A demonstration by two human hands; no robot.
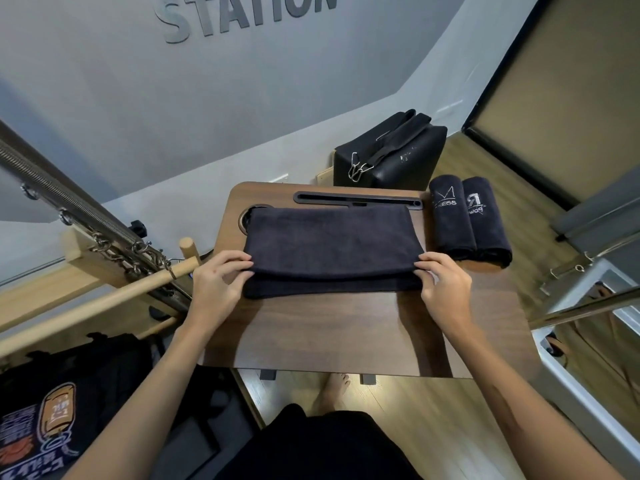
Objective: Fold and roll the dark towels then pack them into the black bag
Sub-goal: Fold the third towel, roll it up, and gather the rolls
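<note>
A dark towel (329,244) lies folded flat on the small wooden table (346,334), long side running left to right. My left hand (220,275) pinches the upper layer at its near left corner. My right hand (441,278) pinches the same layer at the near right corner. The near edge of the lower layer shows below the fold. Two rolled dark towels (469,221) with white lettering lie side by side at the table's right edge. A black bag (62,403) with a printed design sits on the floor at the lower left.
A black box with straps and metal clips (391,154) stands behind the table. The table has a slot (356,199) and a round cutout (247,216) along its far edge. A wooden bar with springs and chains (138,251) is at the left. My bare foot (332,393) shows under the table.
</note>
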